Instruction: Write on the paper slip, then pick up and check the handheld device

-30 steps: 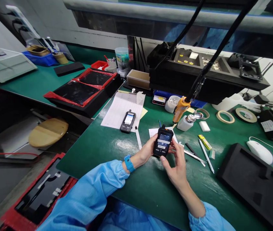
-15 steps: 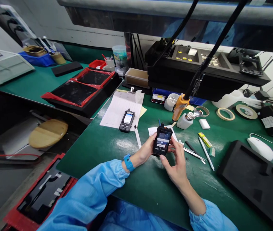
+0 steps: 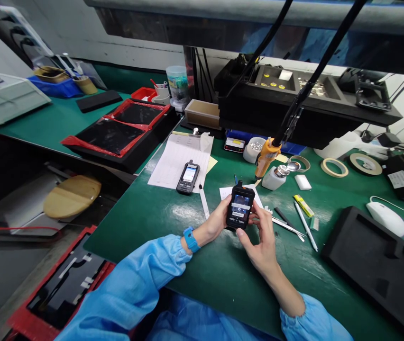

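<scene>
A black walkie-talkie (image 3: pixel 240 210) with a stubby antenna and a lit screen is held upright between my two hands, its screen facing me. My left hand (image 3: pixel 219 218) grips its left edge, and a blue band circles that wrist. On the other side my right hand (image 3: pixel 262 237) has its fingers against the right edge and its thumb by the lower corner. A second walkie-talkie (image 3: pixel 188 177), screen also lit, lies on a paper form (image 3: pixel 162 166) to the left. Below that form's corner is a white-handled tool (image 3: pixel 204 202).
An orange electric screwdriver (image 3: pixel 266 155) hangs beyond my hands, beside a white dispenser bottle (image 3: pixel 275 179). Tweezers (image 3: pixel 289 227), a white pen (image 3: pixel 306 226) and a yellow packet (image 3: pixel 303 206) lie to the right. Farther right are a black foam tray (image 3: pixel 376 274) and a mouse (image 3: pixel 386 219).
</scene>
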The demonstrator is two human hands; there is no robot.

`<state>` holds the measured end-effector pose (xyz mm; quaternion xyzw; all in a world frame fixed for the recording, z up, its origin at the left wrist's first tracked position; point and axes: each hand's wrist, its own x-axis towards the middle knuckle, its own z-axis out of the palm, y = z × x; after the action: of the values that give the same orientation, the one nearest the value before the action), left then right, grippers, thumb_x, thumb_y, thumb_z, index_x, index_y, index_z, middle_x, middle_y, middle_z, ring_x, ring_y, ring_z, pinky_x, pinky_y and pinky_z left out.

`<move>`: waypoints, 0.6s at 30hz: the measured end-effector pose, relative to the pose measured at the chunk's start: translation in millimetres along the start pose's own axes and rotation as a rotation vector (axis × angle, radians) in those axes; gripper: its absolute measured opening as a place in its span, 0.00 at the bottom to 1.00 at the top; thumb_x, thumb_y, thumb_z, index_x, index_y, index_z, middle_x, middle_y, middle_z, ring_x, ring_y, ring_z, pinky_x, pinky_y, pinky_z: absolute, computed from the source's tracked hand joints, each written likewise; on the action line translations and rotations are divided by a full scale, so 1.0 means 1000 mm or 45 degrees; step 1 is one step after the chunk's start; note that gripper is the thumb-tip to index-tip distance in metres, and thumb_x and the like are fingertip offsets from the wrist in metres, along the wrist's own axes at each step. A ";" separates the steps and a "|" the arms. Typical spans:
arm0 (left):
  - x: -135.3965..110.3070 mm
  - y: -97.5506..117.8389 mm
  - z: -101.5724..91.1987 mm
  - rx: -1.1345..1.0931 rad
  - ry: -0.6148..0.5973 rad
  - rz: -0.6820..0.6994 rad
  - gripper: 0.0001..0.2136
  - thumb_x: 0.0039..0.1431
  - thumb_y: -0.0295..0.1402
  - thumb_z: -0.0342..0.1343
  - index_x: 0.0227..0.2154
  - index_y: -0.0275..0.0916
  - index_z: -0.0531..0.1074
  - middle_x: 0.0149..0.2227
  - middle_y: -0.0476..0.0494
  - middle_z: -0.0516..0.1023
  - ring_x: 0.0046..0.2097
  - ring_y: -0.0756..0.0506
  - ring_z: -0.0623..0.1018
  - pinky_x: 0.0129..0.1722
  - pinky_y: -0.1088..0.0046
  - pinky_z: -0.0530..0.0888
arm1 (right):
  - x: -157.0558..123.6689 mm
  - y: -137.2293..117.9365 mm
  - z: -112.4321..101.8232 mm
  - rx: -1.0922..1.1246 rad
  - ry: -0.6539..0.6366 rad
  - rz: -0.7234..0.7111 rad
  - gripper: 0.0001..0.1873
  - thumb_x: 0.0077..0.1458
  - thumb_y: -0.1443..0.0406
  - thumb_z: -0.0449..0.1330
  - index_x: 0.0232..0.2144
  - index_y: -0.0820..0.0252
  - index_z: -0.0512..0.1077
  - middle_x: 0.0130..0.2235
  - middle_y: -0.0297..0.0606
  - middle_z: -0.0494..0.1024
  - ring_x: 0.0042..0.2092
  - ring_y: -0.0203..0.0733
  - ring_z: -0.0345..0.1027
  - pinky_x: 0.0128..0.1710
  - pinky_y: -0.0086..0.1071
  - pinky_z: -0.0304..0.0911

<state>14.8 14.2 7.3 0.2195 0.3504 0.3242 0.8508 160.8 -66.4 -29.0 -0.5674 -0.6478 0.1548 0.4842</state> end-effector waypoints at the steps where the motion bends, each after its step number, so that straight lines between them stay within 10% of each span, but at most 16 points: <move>1: -0.001 0.001 0.001 0.005 0.011 -0.007 0.29 0.84 0.40 0.35 0.59 0.30 0.81 0.47 0.30 0.89 0.45 0.35 0.89 0.54 0.58 0.82 | 0.000 0.000 0.000 0.005 0.000 -0.014 0.38 0.70 0.54 0.64 0.78 0.51 0.63 0.59 0.50 0.75 0.52 0.52 0.74 0.47 0.46 0.80; 18: 0.003 -0.001 -0.003 -0.081 -0.040 -0.015 0.27 0.83 0.42 0.40 0.60 0.31 0.81 0.50 0.29 0.88 0.47 0.32 0.89 0.53 0.54 0.83 | 0.000 0.001 0.001 0.028 0.022 -0.048 0.38 0.70 0.55 0.65 0.78 0.49 0.63 0.58 0.49 0.75 0.51 0.51 0.75 0.45 0.44 0.80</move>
<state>15.1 16.0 3.4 0.1955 0.3278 0.3265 0.8647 160.3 -65.4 -30.0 -0.5510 -0.6526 0.1478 0.4987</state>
